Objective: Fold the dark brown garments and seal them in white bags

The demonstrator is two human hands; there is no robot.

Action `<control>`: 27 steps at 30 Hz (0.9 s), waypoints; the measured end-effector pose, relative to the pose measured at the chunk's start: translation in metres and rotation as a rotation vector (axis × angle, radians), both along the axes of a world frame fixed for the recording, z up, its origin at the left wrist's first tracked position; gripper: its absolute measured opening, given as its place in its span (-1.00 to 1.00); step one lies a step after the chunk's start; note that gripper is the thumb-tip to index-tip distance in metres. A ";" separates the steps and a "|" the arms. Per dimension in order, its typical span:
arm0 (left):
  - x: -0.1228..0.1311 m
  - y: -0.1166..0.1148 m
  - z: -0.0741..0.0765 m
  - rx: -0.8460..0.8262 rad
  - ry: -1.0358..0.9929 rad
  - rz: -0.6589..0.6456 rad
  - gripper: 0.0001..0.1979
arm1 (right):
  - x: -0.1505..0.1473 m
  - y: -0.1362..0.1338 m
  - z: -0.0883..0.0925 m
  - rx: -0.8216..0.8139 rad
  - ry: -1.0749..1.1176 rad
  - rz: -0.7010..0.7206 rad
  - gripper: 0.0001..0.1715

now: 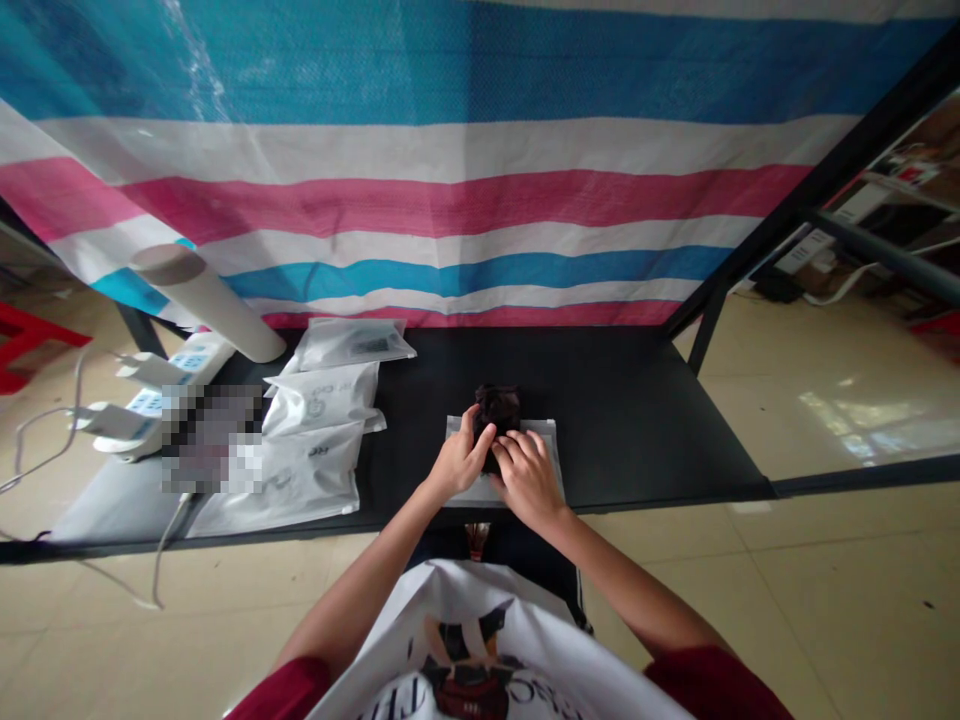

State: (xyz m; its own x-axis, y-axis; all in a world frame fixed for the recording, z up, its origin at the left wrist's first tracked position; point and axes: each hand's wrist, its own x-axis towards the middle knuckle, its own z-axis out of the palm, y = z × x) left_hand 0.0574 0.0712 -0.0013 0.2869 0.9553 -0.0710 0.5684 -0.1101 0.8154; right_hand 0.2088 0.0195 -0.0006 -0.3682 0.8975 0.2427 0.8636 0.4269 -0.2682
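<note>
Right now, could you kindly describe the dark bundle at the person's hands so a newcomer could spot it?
Find the black table below the striped tarp. Near its front edge, apart from the white bags, lies a pale flat bag. On it, under the left hand and right hand, sits the only dark bundle.

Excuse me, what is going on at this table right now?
A person is working with bare hands at a black table. Their left hand and right hand are both on a dark bundle, possibly folded cloth, which lies on a flat white bag. To their left lie several filled white bags, and beyond those is a pale tube.
</note>
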 end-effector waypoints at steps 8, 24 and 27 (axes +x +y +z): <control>-0.009 -0.015 -0.007 0.196 -0.016 -0.004 -0.36 | 0.016 0.062 0.032 -0.188 -0.039 -0.114 -0.67; -0.033 -0.035 -0.025 0.436 0.406 -0.147 -0.20 | 0.054 0.172 -0.003 -0.477 0.295 0.162 -0.62; -0.056 -0.021 -0.016 0.433 0.560 -0.030 -0.18 | 0.066 0.168 -0.007 -0.570 0.388 0.146 -0.56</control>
State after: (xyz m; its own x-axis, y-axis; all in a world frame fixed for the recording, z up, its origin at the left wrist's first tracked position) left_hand 0.0018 0.0503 -0.0176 0.3453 0.9232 0.1687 0.8809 -0.3808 0.2809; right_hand 0.2745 0.1872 -0.0072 -0.4770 0.8717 -0.1125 0.6050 0.2329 -0.7614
